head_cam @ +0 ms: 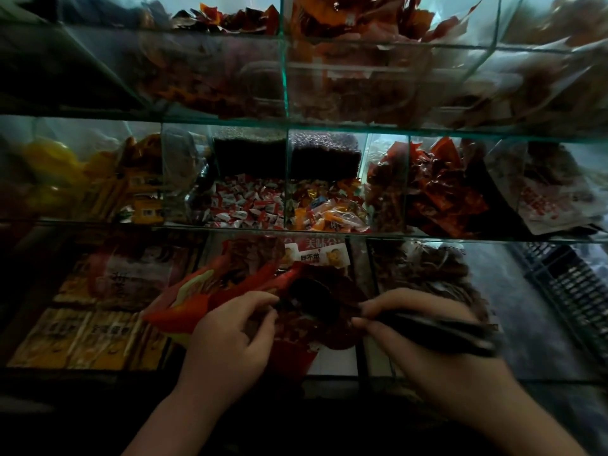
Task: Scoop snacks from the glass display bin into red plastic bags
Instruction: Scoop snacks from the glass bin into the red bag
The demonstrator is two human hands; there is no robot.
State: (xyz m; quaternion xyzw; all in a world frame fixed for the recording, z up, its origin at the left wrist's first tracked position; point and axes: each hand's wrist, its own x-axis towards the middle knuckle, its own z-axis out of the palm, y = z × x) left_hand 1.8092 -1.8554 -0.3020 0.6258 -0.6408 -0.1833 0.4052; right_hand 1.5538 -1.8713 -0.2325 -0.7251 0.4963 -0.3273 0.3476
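Head view: the scene is dim. The left hand [227, 337] reaches into the lowest tier of the glass display bin [332, 373]. Its grip is closed, thumb and curled fingers pinching the mouth edge of a red plastic bag [197, 291], which lies tilted to the left over the middle compartment.

The right hand [427, 350] has its grip wrapped round the dark handle of a black scoop [441, 328]. The handle runs off to the right and the bowl points left, close to the bag's opening. The two hands are near each other but apart.

The snacks [332, 330], dark red packets, are heaped in that middle compartment under and around the scoop's bowl. Whether any are in the bowl or the bag cannot be told in the blur.

A red and white label card [316, 253] stands at the back of the compartment. To the left lie yellow packs [82, 337]. On the shelf above are white and red wrapped candies [246, 205], with orange wrapped ones [329, 215] beside them. A black crate [575, 291] sits at the far right.
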